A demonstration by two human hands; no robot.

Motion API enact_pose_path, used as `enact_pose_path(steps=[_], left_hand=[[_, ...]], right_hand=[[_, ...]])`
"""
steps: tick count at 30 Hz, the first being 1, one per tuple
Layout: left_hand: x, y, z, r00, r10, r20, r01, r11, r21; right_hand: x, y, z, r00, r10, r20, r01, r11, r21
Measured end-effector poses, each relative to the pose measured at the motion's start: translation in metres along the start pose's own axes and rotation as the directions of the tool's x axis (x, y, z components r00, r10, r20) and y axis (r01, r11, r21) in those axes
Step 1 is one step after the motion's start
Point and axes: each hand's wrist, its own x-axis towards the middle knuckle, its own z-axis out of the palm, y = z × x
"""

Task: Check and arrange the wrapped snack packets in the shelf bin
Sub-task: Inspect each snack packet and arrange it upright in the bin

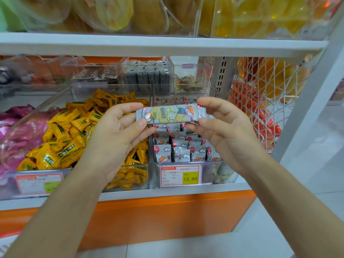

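A long silver snack packet (170, 114) with cartoon print is held level above the shelf bin. My left hand (119, 135) pinches its left end between thumb and fingers, and my right hand (223, 127) pinches its right end. Below it, a clear plastic bin (206, 174) holds several matching silver packets (178, 149) standing upright in rows. A price label (181, 176) reading 15.80 is fixed to the bin's front.
A neighbouring clear bin is heaped with yellow packets (74, 135); pink packets (16, 131) lie further left. Smaller bins (147, 75) stand behind. A white wire basket (264, 101) with orange bags hangs at right. A white shelf board (149, 44) runs overhead.
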Motion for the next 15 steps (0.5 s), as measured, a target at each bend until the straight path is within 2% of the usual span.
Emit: enact_pose_path(steps=[6, 10, 11, 12, 14, 15], left_hand=[[-0.001, -0.002, 0.007, 0.990, 0.139, -0.021, -0.134, 0.978, 0.161], [-0.002, -0.008, 0.012, 0.970, 0.242, -0.003, -0.222, 0.896, 0.384], [-0.003, -0.010, 0.012, 0.961, 0.277, 0.005, -0.245, 0.840, 0.483], [-0.003, -0.012, 0.011, 0.946, 0.323, 0.027, -0.272, 0.744, 0.611], [-0.005, -0.016, 0.009, 0.916, 0.375, 0.144, -0.313, 0.442, 0.841], [-0.006, -0.019, 0.009, 0.911, 0.355, 0.211, -0.324, 0.301, 0.897]], right_hand=[[0.001, 0.003, 0.002, 0.997, 0.045, -0.068, -0.042, 0.998, 0.057], [0.003, 0.003, 0.001, 0.989, 0.056, -0.140, -0.061, 0.998, -0.031], [0.004, 0.002, -0.001, 0.985, 0.044, -0.167, -0.053, 0.997, -0.049], [0.005, 0.001, -0.004, 0.979, 0.022, -0.200, -0.037, 0.997, -0.070], [0.009, -0.002, -0.009, 0.965, -0.031, -0.259, -0.006, 0.990, -0.139], [0.010, -0.003, -0.010, 0.961, -0.052, -0.271, 0.003, 0.984, -0.180]])
